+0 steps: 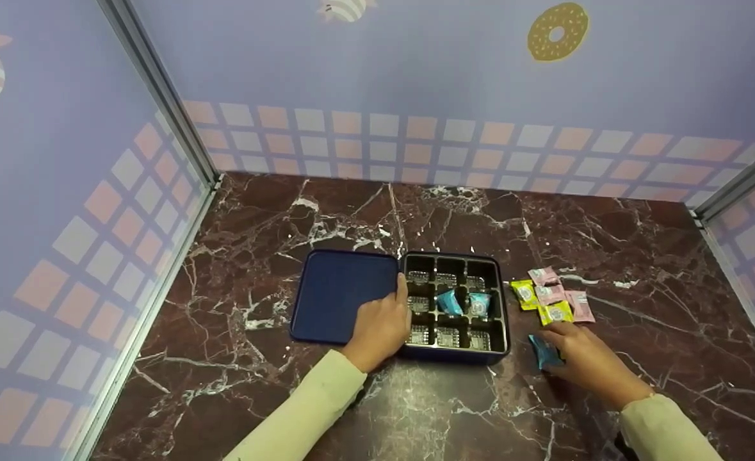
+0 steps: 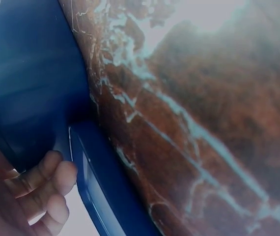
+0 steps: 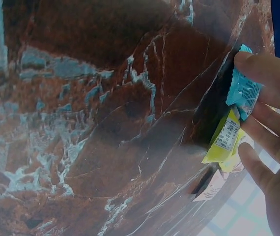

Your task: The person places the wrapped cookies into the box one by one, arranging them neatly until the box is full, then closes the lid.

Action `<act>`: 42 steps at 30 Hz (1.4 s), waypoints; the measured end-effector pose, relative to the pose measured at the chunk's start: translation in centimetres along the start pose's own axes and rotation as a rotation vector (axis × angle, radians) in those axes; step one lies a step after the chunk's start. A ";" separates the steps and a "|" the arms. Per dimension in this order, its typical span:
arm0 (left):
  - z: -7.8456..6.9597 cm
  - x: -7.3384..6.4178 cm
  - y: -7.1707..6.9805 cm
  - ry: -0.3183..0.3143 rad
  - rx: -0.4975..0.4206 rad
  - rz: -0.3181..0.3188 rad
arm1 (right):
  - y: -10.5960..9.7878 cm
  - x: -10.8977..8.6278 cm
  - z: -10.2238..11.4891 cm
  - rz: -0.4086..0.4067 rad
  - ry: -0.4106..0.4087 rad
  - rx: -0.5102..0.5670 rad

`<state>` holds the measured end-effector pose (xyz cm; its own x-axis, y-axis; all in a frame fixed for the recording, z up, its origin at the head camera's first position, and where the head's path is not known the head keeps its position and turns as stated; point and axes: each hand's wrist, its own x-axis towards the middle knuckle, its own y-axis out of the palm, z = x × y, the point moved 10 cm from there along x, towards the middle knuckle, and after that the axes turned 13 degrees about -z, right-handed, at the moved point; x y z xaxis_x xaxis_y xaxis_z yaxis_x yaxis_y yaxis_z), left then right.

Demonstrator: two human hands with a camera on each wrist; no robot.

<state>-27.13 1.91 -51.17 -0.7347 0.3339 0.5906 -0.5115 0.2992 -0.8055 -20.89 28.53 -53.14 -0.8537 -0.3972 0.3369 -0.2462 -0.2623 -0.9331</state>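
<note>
My right hand [image 1: 585,358] pinches a small blue wrapped candy [image 1: 543,353] between thumb and fingers, at the table to the right of the box. In the right wrist view, the blue candy [image 3: 244,91] lies between thumb and fingertips. My left hand [image 1: 382,325] rests at the left side of the dark blue divided box [image 1: 505,333], index finger stretched along its rim. Seen in the left wrist view, this hand's other fingers [image 2: 56,179] bend loosely beside the box wall. Two blue candies [image 1: 449,303] sit in the middle and right compartments of the middle row.
Several pink and yellow wrapped candies [image 1: 551,294] lie clustered right of the box, just beyond my right hand. The dark blue lid [image 1: 339,294] lies flat against the box's left side. Patterned panels [image 1: 415,77] enclose the marbled table [image 1: 255,384] at the back and sides.
</note>
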 end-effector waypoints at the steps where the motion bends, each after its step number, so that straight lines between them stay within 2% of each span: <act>1: 0.0 0.0 -0.1 0.003 -0.001 -0.004 | 0.0 0.0 0.0 -0.004 -0.004 -0.001; 17: -0.2 0.0 -0.4 0.024 -0.002 -0.042 | -0.1 0.6 0.5 -0.093 -0.043 -0.036; 29: 0.0 0.0 -0.3 0.011 -0.009 -0.030 | -0.6 1.0 0.4 -0.147 -0.061 -0.027; 37: -0.2 -0.1 -0.3 0.028 0.008 -0.022 | -0.7 1.2 0.2 -0.065 0.009 -0.019; 42: -0.2 -0.1 -0.2 0.028 0.013 -0.030 | -0.9 1.5 0.1 -0.092 0.003 -0.004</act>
<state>-26.89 1.98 -51.00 -0.7061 0.3498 0.6157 -0.5392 0.2981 -0.7876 -21.91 28.04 -51.72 -0.8290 -0.3686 0.4207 -0.3254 -0.2939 -0.8987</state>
